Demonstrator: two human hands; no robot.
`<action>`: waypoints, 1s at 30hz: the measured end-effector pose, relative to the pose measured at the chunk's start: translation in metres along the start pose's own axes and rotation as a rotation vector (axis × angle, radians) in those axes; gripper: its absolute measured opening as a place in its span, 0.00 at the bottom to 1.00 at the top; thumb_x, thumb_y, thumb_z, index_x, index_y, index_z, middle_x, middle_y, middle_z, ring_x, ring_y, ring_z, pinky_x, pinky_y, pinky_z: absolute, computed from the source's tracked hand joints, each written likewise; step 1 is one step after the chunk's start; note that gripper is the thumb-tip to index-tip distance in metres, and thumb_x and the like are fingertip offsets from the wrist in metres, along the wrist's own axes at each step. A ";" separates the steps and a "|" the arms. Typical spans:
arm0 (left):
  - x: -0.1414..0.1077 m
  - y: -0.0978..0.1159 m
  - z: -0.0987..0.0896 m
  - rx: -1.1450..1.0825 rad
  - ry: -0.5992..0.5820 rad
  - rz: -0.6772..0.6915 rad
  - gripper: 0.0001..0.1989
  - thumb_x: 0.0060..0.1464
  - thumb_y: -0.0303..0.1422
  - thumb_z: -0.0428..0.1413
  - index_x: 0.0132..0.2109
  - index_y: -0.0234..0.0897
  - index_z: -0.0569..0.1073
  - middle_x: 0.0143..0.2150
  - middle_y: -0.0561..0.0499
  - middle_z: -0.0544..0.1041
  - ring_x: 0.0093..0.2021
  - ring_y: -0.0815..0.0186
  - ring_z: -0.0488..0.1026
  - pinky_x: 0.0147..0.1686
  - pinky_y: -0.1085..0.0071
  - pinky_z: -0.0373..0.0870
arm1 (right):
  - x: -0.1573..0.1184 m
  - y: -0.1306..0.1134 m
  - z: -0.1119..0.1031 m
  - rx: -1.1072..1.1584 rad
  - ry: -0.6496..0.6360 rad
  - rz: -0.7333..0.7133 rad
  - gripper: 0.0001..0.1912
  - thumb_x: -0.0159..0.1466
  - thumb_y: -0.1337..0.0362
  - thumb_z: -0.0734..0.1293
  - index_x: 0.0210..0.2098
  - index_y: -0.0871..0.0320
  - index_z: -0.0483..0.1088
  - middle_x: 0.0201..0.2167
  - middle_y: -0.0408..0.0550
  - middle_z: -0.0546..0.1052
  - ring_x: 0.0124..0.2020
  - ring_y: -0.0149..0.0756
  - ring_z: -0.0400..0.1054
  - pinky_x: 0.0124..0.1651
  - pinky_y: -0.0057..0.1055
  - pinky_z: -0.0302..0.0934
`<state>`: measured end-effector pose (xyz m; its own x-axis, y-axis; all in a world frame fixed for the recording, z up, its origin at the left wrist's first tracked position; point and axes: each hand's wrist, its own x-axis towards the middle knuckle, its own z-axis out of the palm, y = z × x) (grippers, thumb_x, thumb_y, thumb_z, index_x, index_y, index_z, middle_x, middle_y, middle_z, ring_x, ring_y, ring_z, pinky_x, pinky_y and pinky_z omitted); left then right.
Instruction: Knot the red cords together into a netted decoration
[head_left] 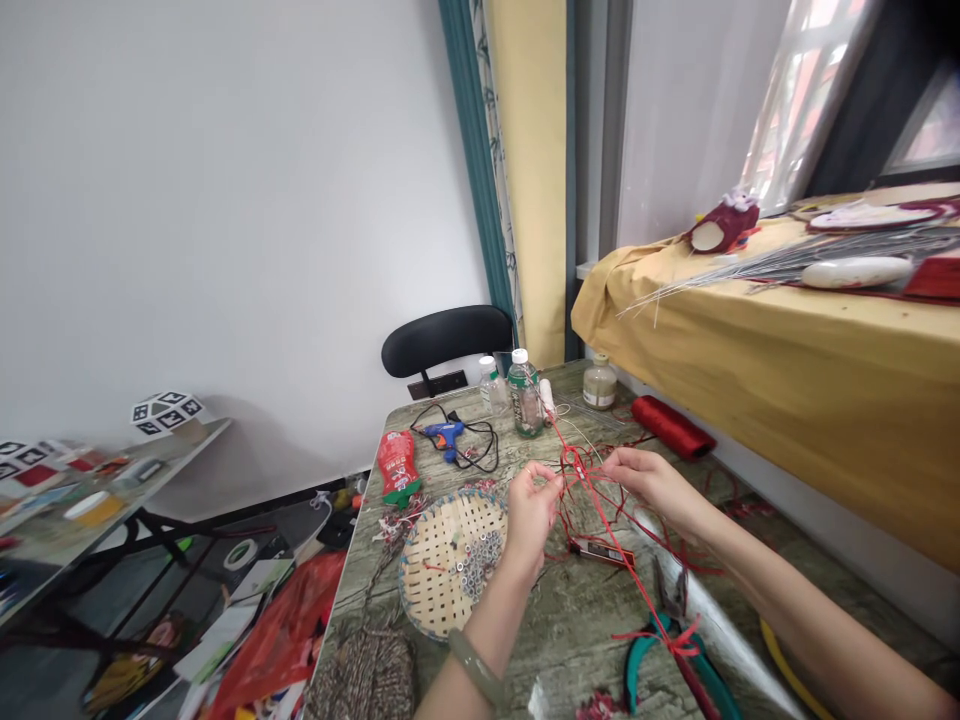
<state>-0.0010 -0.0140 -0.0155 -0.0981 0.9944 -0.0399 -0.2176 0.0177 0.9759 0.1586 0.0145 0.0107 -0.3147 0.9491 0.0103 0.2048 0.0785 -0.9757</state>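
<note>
Red cord (600, 512) runs taut across the middle of the table, from near the bottles down to the pliers, with a small knotted part between my hands. My left hand (534, 515), a bangle on its wrist, pinches a thin strand of the cord left of the knot. On the other side my right hand (651, 485) holds another strand between thumb and fingertips. Loose red cords lie tangled beneath. A woven tray (427, 560) with small metal rings (480, 565) sits left of my left hand. Green-handled pliers (641, 660) lie below my right hand.
A blue glue gun (444, 436), red pouch (398, 466), green-labelled bottle (524, 395), jar (599, 384) and red spool (673, 427) stand or lie around the table. Brown yarn (367, 675) is at the near left. A yellow-draped ledge (735, 370) borders the right.
</note>
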 end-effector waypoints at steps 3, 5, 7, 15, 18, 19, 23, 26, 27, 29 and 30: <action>0.000 0.000 -0.002 0.095 -0.019 -0.011 0.07 0.44 0.34 0.53 0.27 0.36 0.61 0.09 0.63 0.55 0.09 0.78 0.48 0.10 0.81 0.43 | -0.002 0.003 -0.003 0.006 -0.056 0.032 0.11 0.53 0.58 0.62 0.23 0.60 0.64 0.16 0.38 0.61 0.17 0.24 0.49 0.20 0.23 0.42; 0.001 0.000 -0.002 0.155 -0.064 -0.056 0.06 0.44 0.33 0.52 0.28 0.35 0.63 0.10 0.61 0.59 0.09 0.77 0.51 0.10 0.81 0.46 | -0.001 0.008 -0.006 -0.003 -0.104 0.065 0.13 0.55 0.55 0.60 0.29 0.61 0.66 0.14 0.36 0.59 0.15 0.23 0.48 0.18 0.23 0.40; 0.003 0.001 -0.002 0.192 -0.083 -0.092 0.05 0.44 0.31 0.51 0.30 0.35 0.65 0.14 0.59 0.63 0.10 0.77 0.54 0.11 0.80 0.47 | 0.000 0.012 -0.010 -0.020 -0.136 0.088 0.18 0.56 0.52 0.58 0.37 0.60 0.65 0.14 0.37 0.62 0.14 0.23 0.49 0.17 0.23 0.40; 0.003 0.009 -0.001 0.331 0.138 0.029 0.07 0.45 0.27 0.45 0.27 0.34 0.68 0.15 0.58 0.60 0.13 0.77 0.55 0.13 0.80 0.50 | 0.007 0.009 -0.015 -0.212 0.047 -0.086 0.18 0.57 0.54 0.56 0.36 0.61 0.67 0.26 0.45 0.71 0.16 0.25 0.55 0.19 0.24 0.50; 0.001 0.016 0.001 0.304 0.164 0.051 0.09 0.47 0.33 0.47 0.27 0.34 0.68 0.15 0.58 0.60 0.12 0.76 0.55 0.13 0.79 0.49 | 0.008 0.004 -0.009 -0.168 0.070 -0.094 0.15 0.57 0.56 0.58 0.34 0.61 0.67 0.25 0.45 0.70 0.17 0.25 0.55 0.20 0.24 0.49; 0.001 0.019 0.003 0.290 0.155 0.051 0.10 0.47 0.36 0.48 0.27 0.34 0.68 0.15 0.58 0.60 0.12 0.77 0.55 0.13 0.79 0.49 | 0.008 0.002 -0.006 -0.139 0.059 -0.087 0.14 0.56 0.56 0.59 0.32 0.61 0.67 0.24 0.44 0.69 0.18 0.25 0.55 0.20 0.23 0.48; 0.002 0.029 0.010 0.262 0.058 0.004 0.15 0.43 0.42 0.52 0.27 0.33 0.68 0.17 0.57 0.64 0.12 0.77 0.55 0.13 0.78 0.49 | 0.008 -0.001 0.005 0.008 -0.059 -0.025 0.14 0.56 0.56 0.60 0.31 0.61 0.68 0.22 0.42 0.66 0.19 0.25 0.55 0.19 0.22 0.45; 0.003 0.032 0.012 0.252 -0.005 -0.055 0.11 0.41 0.37 0.55 0.28 0.31 0.71 0.18 0.56 0.65 0.13 0.78 0.55 0.13 0.79 0.48 | 0.008 0.001 0.009 0.075 -0.114 0.007 0.14 0.56 0.55 0.60 0.30 0.61 0.67 0.20 0.40 0.62 0.19 0.25 0.53 0.19 0.22 0.43; 0.004 0.032 0.012 0.244 -0.016 -0.074 0.10 0.41 0.35 0.55 0.29 0.31 0.71 0.17 0.56 0.65 0.13 0.78 0.55 0.13 0.79 0.48 | 0.009 0.001 0.009 0.085 -0.122 0.007 0.14 0.56 0.55 0.60 0.29 0.61 0.66 0.19 0.40 0.61 0.19 0.24 0.52 0.19 0.22 0.43; 0.004 0.031 0.012 0.225 -0.028 -0.113 0.09 0.40 0.34 0.55 0.30 0.31 0.71 0.15 0.57 0.63 0.13 0.77 0.54 0.13 0.79 0.48 | 0.009 0.003 0.009 0.086 -0.127 0.004 0.15 0.55 0.54 0.61 0.27 0.61 0.66 0.19 0.38 0.59 0.18 0.23 0.49 0.19 0.22 0.41; 0.005 0.030 0.011 0.214 -0.031 -0.132 0.09 0.41 0.34 0.55 0.30 0.32 0.71 0.14 0.57 0.62 0.13 0.77 0.55 0.13 0.79 0.48 | 0.009 0.003 0.009 0.081 -0.124 0.002 0.15 0.55 0.54 0.61 0.27 0.61 0.66 0.18 0.38 0.59 0.17 0.22 0.47 0.18 0.22 0.40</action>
<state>0.0028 -0.0075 0.0163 -0.0516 0.9847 -0.1662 -0.0151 0.1656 0.9861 0.1482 0.0202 0.0061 -0.4277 0.9038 -0.0144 0.1322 0.0468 -0.9901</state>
